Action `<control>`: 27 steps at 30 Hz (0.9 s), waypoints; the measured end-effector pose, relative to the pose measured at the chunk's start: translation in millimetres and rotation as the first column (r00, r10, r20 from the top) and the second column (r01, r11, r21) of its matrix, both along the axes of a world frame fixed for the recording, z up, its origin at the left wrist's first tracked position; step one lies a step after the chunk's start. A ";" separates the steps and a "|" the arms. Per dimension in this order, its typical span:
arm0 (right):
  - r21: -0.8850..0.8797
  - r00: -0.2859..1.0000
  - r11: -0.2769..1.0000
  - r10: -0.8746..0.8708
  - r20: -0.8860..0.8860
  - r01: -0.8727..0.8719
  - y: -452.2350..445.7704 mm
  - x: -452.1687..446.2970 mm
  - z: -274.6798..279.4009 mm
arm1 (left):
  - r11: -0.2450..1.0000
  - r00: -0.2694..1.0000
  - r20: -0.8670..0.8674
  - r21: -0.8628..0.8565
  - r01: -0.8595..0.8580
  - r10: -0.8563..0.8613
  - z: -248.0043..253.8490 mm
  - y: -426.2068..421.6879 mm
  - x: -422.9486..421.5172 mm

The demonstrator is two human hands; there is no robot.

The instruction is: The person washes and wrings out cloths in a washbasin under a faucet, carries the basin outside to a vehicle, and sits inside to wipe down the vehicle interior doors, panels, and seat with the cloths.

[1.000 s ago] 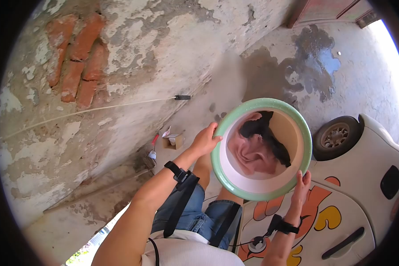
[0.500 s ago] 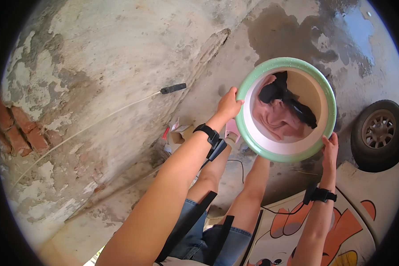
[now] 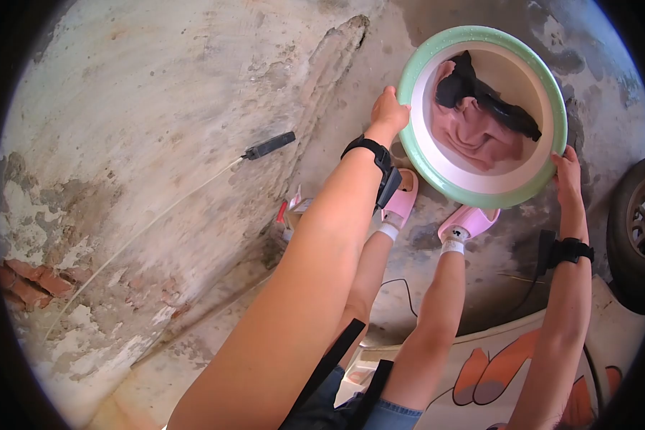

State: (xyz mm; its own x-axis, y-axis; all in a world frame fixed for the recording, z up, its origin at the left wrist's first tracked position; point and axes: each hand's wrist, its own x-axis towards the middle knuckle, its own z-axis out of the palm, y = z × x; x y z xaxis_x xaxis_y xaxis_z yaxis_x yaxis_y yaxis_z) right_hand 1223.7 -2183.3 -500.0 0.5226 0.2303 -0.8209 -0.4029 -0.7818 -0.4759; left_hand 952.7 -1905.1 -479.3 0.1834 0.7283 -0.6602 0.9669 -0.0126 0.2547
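Observation:
A round white basin with a wide pale green rim is held out in front of me at the upper right. My left hand grips the rim on its left side, thumb over the edge. On the lower right side of the rim, my right hand has its fingers closed round it. Inside the basin lies a crumpled pink cloth with a black cloth on top. The cloths look wet, with some water around them. Both wrists wear black straps.
A worn wall rises on the left, with a power strip on a white cable. Pink slippers are on my feet below the basin. A wheel stands at the right, near a white surface with orange drawings.
The basin has moved up and slightly right in view, still held by both hands. My feet in pink slippers now show more fully, and the wheel has shifted toward the right edge.

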 end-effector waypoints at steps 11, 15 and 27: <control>0.035 1.000 0.999 0.003 -0.023 -0.002 22.0 -10.9 -59.0 | 0.984 0.992 0.009 -0.125 -0.124 0.126 -63.6 31.3 -13.6; -0.320 0.548 0.888 0.457 0.700 -0.331 36.2 -31.2 -50.2 | 0.950 0.950 0.006 -0.001 -0.312 0.312 -37.3 13.7 5.9; -0.517 0.318 0.327 0.942 0.108 -0.791 108.8 -129.6 -43.8 | 0.967 0.926 0.281 0.107 0.231 -0.252 -27.8 -57.7 39.3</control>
State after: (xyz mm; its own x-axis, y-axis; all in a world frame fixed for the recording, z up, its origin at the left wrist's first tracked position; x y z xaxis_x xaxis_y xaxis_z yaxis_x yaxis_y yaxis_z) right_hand 1094.1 -2074.5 -543.8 0.4129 0.5026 -0.7595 0.7389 -0.6724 -0.0433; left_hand 992.0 -1962.8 -507.1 0.5349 0.6811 -0.5000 0.8166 -0.2648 0.5129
